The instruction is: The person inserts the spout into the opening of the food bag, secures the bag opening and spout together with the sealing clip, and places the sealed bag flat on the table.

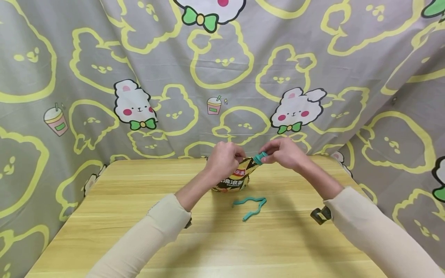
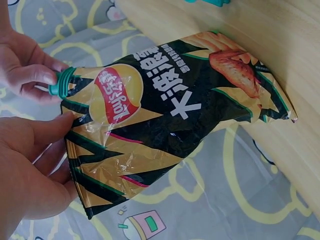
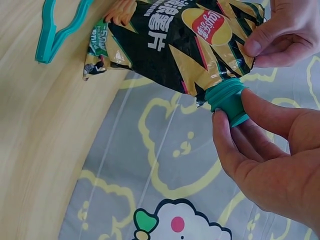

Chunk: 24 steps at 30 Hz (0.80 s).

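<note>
Left hand had fingers clamped on chip bag top edge; right hand fingers pinched green threaded neck at its right corner. Chip bag stood at counter's far side, green clip lying nearer.

The bag is shiny black and gold, red-and-yellow Lay's logo up front, kinda crinkly, tilted near the far edge of the table. The spout is stubby, teal and ridged, right at one top corner.
</note>
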Available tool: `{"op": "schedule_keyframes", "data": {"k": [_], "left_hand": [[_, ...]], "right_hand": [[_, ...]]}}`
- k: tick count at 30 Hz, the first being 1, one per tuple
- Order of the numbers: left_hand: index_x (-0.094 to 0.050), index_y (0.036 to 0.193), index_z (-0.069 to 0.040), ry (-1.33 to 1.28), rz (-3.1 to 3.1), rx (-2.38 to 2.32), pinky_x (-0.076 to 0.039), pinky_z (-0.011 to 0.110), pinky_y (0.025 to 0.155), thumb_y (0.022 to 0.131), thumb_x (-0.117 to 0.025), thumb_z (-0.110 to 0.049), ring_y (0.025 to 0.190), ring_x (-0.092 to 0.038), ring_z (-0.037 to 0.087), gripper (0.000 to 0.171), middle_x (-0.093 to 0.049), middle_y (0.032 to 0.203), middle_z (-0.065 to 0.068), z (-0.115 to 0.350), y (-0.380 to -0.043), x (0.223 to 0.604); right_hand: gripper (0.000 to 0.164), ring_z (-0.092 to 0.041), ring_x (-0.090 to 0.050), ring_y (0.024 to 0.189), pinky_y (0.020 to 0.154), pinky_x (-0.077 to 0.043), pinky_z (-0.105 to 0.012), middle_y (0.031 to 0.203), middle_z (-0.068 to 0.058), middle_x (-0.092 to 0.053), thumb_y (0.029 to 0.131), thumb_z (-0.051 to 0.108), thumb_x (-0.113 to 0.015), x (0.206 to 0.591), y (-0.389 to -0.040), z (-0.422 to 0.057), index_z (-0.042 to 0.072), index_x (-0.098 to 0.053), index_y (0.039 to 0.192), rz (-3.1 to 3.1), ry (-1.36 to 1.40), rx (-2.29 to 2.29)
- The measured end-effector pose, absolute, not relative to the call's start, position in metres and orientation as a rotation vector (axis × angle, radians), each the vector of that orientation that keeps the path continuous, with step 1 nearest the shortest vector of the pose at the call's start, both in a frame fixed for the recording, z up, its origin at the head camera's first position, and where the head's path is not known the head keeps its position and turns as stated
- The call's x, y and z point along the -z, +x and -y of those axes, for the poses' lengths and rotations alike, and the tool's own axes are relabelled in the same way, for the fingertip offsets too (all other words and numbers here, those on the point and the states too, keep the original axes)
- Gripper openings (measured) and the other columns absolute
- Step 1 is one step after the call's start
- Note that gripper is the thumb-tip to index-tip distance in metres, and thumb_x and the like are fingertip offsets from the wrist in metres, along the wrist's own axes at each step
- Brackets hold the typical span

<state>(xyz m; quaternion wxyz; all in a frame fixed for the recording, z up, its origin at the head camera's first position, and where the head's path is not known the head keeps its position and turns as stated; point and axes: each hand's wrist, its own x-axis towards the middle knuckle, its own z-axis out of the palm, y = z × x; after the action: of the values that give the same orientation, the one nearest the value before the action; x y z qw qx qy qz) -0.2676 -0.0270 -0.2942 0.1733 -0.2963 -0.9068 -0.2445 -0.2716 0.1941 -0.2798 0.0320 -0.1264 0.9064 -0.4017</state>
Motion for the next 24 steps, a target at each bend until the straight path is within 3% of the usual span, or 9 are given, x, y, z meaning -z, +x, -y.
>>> {"op": "schedule_keyframes", "data": {"k": [24], "left_hand": [[-0.083,0.089,-0.01,-0.834,2.578,0.721,-0.061,0.031,0.077,0.086,-0.063,0.011,0.086,-0.076,0.018,0.03,-0.079,0.089,0.002,0.0271,-0.2676,0.2916]], "right_hand": [[0.023,-0.019,-0.069,0.086,0.086,-0.053,-0.038,0.094,-0.011,-0.076,0.086,0.004,-0.077,0.2906,-0.2757,-0.1936,0.001,-0.073,0.109,-2.781,-0.351,1.331]]}}
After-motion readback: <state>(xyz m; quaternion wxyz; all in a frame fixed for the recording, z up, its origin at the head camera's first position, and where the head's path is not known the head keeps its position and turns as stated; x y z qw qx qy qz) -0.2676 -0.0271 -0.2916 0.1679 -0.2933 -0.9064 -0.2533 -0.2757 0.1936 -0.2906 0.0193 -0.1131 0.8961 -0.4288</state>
